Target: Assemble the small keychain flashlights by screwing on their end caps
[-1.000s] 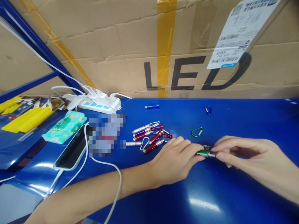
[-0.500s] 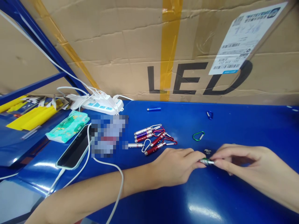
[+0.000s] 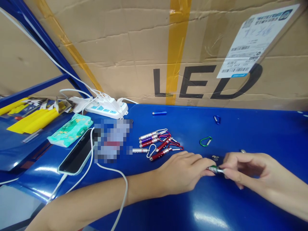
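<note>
My left hand (image 3: 183,171) and my right hand (image 3: 250,173) meet over the blue tabletop (image 3: 240,205), each pinching one end of a small green keychain flashlight (image 3: 215,169). Only a short green and silver stretch of it shows between the fingertips. Just behind it lies a small silver part (image 3: 214,157). A green carabiner (image 3: 205,141) rests a little farther back. To the left lies a pile of red, purple and silver keychain flashlights (image 3: 157,144) with clips.
A cardboard box (image 3: 183,51) marked LED walls off the back. A blue carabiner (image 3: 217,119) and a blue tube (image 3: 159,113) lie near it. At left are a white power strip (image 3: 106,107), a tissue pack (image 3: 69,130) and a phone (image 3: 77,156) on a white cable.
My two hands have closed in on the green flashlight, so less of it shows between the fingertips. The view has shifted slightly.
</note>
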`<state>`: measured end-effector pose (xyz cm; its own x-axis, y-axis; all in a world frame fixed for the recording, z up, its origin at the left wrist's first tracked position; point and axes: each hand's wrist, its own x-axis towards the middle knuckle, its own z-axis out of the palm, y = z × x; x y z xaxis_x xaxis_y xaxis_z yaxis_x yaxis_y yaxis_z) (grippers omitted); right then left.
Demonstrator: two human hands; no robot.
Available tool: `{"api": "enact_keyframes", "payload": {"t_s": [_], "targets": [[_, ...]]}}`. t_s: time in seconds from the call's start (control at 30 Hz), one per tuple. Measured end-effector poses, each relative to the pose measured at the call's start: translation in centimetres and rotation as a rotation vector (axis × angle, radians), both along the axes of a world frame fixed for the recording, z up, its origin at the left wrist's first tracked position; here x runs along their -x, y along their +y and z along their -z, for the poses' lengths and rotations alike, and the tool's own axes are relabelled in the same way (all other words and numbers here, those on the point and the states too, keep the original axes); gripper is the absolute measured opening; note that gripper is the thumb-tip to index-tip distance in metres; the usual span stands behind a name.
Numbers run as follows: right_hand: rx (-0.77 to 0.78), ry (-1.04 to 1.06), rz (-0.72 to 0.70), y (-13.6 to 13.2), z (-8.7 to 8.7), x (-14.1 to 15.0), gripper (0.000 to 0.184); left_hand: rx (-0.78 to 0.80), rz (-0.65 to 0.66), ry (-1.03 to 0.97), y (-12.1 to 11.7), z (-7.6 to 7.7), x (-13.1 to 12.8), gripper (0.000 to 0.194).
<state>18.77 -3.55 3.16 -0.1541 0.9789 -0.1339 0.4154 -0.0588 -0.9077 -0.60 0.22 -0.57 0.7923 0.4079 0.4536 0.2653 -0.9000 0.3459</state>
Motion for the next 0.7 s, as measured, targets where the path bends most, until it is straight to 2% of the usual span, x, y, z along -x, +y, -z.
{"api": "enact_keyframes", "payload": {"t_s": [0.27,0.43,0.7], "targets": [[0.041,-0.071,-0.035,0.1,1.0,-1.2,0.023,0.067,-0.038,0.035,0.1,-0.4,0.1,0.023],[-0.001,-0.136,-0.042,0.2,1.0,-1.1,0.027,0.070,-0.039,0.044,-0.1,-0.4,0.0,0.022],[0.021,-0.094,-0.029,0.2,0.3,-0.1,0.034,0.015,-0.026,0.076,0.1,0.0,0.0,0.021]]}}
